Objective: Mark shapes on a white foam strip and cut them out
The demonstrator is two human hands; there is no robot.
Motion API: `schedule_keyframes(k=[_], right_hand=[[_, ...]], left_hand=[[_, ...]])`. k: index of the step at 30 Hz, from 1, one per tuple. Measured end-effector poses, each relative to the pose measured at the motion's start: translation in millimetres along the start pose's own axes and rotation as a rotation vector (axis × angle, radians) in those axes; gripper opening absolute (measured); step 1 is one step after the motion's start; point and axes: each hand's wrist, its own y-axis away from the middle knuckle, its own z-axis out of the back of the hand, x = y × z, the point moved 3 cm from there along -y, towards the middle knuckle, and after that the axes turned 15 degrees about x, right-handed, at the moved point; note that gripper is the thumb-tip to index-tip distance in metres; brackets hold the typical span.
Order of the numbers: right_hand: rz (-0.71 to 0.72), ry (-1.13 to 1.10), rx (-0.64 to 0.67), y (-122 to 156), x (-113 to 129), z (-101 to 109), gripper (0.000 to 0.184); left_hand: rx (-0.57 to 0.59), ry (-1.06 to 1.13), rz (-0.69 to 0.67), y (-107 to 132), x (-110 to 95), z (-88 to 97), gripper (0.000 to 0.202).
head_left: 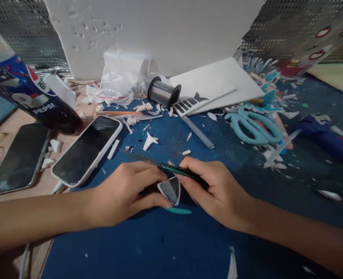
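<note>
grey piece (169,190), pinched in left hand (131,193)

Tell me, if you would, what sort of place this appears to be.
Probably a craft or hobby workbench: white offcuts lie scattered over it, light-blue scissors rest among them, and the right hand holds a thin-bladed cutter.

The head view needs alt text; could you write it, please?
The left hand holds a small grey piece and the right hand a bladed tool, over a blue surface. White scraps and blue scissors lie beyond, with two phones and a Pepsi bottle at left.
</note>
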Motion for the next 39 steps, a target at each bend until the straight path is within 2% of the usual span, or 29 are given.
schedule_keyframes(k=[4,11,15,19,23,26,33,39], right_hand=[[0.042,0.076,-0.031,0.7,2.2,-1.2,0.023],[0.082,0.073,-0.081,1.0,3.4,-1.1,0.025],[0.035,-0.006,-0.091,1.7,0.4,-1.4,0.025],[-0.056,-0.122,-0.106,1.0,-2.7,-0.1,0.033],[-0.103,-0.194,0.0,-0.2,-4.0,-2.4,0.035],[-0.13,-0.273,0.048,-0.1,-5.2,-4.6,0.032],[-0.159,-0.294,-0.108,2.2,-4.3,-3.1,0.032],[-0.159,-0.247,-0.171,2.1,-3.6,-6.5,0.034]], left_hand=[[-0.013,-0.007,0.0,0.4,-1.9,0.1,0.05],[0.003,-0.012,0.004,-0.3,-3.8,3.2,0.048],[-0.001,-0.008,0.002,-0.3,-4.5,3.8,0.047],[0.022,0.023,0.002,0.6,-2.9,3.4,0.044],[0.057,0.067,0.003,1.6,0.6,1.1,0.045],[0.033,0.094,0.03,2.2,2.9,-0.6,0.045],[-0.076,0.121,0.136,3.8,3.9,-1.8,0.031],[-0.039,0.122,0.103,2.3,1.9,-0.3,0.047]])
